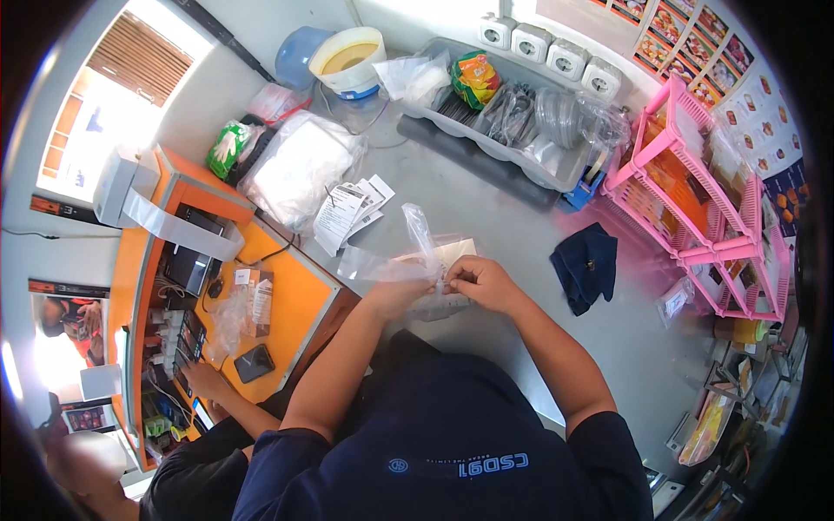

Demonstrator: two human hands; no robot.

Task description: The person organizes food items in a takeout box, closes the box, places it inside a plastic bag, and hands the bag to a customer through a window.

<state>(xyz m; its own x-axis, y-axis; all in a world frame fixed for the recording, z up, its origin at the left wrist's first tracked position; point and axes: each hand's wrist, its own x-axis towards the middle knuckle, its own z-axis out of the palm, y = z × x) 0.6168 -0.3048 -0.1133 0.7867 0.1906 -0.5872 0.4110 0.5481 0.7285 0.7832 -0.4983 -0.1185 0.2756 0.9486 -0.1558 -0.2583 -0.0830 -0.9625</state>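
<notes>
A clear plastic bag [417, 228] stands in front of me on the metal worktop [515, 234], its gathered top sticking up. My left hand [409, 286] grips the bunched neck of the bag. The fingertips of my right hand [481, 280] pinch the same neck from the other side, almost touching the left. Through the film a pale box or paper [461, 250] shows inside; my hands hide most of it. Several printed paper slips [348, 207] lie fanned out beyond my left hand. A folded dark blue cloth [586, 267] rests to the right.
A grey bin [502, 133] of wrapped cutlery and lids stands at the back, near a white tub [348, 58]. Pink plastic racks [690, 189] line the right. Left are a pack of white bags [300, 166] and an orange counter [306, 260], where another person's hand [205, 381] reaches.
</notes>
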